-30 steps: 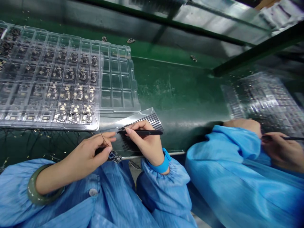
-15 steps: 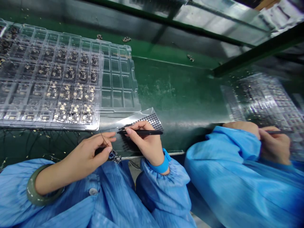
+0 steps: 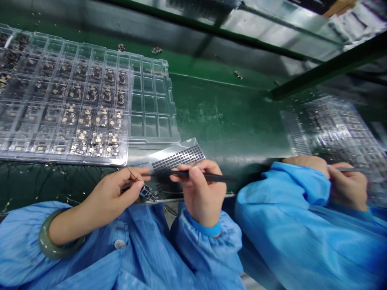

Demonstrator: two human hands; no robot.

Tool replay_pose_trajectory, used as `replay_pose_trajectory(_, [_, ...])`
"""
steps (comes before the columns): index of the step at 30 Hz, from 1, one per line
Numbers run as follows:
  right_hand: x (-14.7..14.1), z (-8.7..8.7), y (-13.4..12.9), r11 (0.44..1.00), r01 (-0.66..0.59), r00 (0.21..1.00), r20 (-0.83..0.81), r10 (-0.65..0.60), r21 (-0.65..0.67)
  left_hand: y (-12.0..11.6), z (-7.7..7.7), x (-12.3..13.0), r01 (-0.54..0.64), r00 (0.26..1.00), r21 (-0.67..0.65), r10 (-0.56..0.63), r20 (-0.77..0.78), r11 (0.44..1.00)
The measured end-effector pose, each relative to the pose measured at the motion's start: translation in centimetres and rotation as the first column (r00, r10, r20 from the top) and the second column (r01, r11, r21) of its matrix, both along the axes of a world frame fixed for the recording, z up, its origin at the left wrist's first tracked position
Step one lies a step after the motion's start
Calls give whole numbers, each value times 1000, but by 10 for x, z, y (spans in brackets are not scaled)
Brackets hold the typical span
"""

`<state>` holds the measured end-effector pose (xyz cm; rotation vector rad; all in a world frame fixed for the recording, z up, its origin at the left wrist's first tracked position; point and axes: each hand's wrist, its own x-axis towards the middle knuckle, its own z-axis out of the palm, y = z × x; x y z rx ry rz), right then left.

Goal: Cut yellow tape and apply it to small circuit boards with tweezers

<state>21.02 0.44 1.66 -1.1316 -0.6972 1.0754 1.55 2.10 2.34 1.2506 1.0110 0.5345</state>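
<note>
My left hand point(image 3: 121, 189) pinches a small circuit board point(image 3: 148, 193) near the bench's front edge. A thin dark wire runs from that board up past my fingers. In my right hand point(image 3: 203, 187) is a pair of black tweezers point(image 3: 216, 177), held level with the tips pointing left, close to my left fingertips. Whether anything sits between the tips is too small to tell. Just behind both hands lies a clear sheet point(image 3: 193, 143) with rows of small black rectangular pads point(image 3: 181, 157), partly covered by my right hand.
Clear plastic trays point(image 3: 151, 139) with circuit boards in their compartments lie at the left, wires trailing over the front. Loose small parts point(image 3: 156, 50) lie at the back. On the right, a co-worker's hand point(image 3: 349, 185) holds a thin tool beside another tray point(image 3: 341, 121).
My right hand has moved to the right and turned palm-up, drawing the tweezers off the pad sheet to near my left fingertips. My left hand keeps hold of the circuit board.
</note>
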Motion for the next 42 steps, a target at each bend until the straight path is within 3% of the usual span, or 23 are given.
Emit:
replay_pose_trajectory(6, [-42,10,-32,989,71,997,-13,-70,132,-1,10,9,-221,967,-104,232,107,970])
replay_pose_trajectory(9, [-54,8,-36,979,151,989,-13,-150,139,-1,10,10,-240,933,-232,290,212,943])
replay_pose_trajectory(13, [-56,3,-32,977,167,984,40,-174,132,-2,6,7,-243,906,-309,329,266,919])
replay_pose_trajectory(18, [-55,2,-29,982,161,974,146,-175,102,-2,4,4,-258,900,-324,348,262,910])
replay_pose_trajectory(29, [-56,2,-26,986,137,988,57,-143,98,0,8,3,-276,913,-320,351,207,906])
replay_pose_trajectory(42, [-58,1,-28,983,137,977,146,-155,126,-1,9,2,-284,916,-322,355,188,903])
